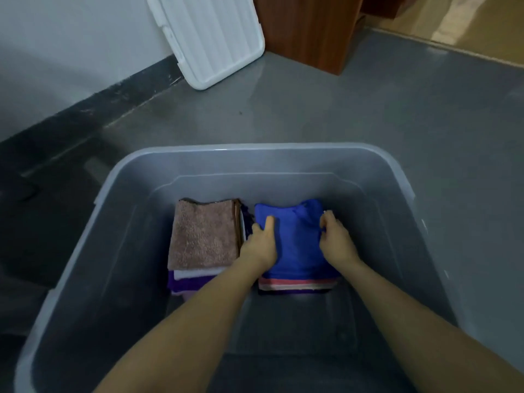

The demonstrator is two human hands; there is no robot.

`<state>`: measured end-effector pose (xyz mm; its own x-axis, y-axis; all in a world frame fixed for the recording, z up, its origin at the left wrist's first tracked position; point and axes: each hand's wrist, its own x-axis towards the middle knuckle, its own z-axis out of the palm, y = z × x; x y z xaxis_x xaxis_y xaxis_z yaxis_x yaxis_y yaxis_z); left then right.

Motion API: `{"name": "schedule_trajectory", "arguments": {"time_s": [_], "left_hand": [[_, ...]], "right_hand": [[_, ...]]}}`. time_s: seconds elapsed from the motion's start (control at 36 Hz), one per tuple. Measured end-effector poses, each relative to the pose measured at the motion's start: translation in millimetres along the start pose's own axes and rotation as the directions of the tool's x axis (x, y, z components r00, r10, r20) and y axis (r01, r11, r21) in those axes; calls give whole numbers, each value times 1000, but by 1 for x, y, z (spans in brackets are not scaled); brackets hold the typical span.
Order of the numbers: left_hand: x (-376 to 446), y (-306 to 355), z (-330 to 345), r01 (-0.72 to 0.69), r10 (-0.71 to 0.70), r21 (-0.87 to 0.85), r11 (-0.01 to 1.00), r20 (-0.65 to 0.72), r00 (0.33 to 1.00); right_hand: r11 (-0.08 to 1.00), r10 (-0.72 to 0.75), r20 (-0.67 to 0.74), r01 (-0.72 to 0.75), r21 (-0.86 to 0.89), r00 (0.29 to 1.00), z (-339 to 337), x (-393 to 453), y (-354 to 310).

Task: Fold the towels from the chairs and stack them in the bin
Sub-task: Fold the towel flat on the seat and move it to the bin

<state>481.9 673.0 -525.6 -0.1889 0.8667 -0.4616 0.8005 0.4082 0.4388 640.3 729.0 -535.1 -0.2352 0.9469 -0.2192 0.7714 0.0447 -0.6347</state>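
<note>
A large translucent grey bin (255,160) stands on the floor below me, and both my arms reach down into it. Two stacks of folded towels sit side by side on its bottom. The left stack has a pinkish-brown towel (204,234) on top, over white and purple ones. A folded blue towel (297,239) tops the right stack, over striped and dark layers. My left hand (259,242) grips the blue towel's left edge, thumb on top. My right hand (336,236) grips its right edge with curled fingers.
The bin's white lid (209,38) leans against the wall at the back. A brown wooden cabinet (306,26) stands to its right. Grey floor surrounds the bin, and a dark baseboard runs along the left wall.
</note>
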Motion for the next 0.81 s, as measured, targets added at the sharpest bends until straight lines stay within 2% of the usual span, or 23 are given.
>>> {"name": "schedule_trajectory", "arguments": {"time_s": [0.14, 0.25, 0.39, 0.47, 0.56, 0.61, 0.72, 0.81], "left_hand": [[-2, 2, 9, 41, -9, 277, 960, -117, 993], [-2, -2, 14, -108, 204, 376, 920, -223, 953], [-2, -8, 21, -231, 305, 388, 892, -141, 942], [-3, -13, 27, -223, 258, 421, 879, -27, 966], [-3, -15, 29, -196, 202, 439, 877, 33, 979], [-2, -15, 28, -192, 189, 432, 881, 52, 981], [0, -14, 23, -200, 178, 447, 872, 91, 980], [0, -14, 18, -214, 183, 451, 866, 112, 977]], "right_hand": [[986, -80, 97, 93, -138, 992, 10, 6, 8], [972, -35, 24, 39, -230, 999, 13, 8, 9], [947, 16, -136, -59, -317, 991, 13, 4, 0], [877, -158, -179, 54, -477, 971, 15, 5, -1], [738, -348, -108, 201, -644, 931, 19, 5, 2], [631, -396, 9, 279, -724, 918, 22, 6, 5], [562, -204, 187, 272, -781, 961, 32, 5, 14], [585, -88, 243, 247, -772, 966, 30, 2, 12]]}}
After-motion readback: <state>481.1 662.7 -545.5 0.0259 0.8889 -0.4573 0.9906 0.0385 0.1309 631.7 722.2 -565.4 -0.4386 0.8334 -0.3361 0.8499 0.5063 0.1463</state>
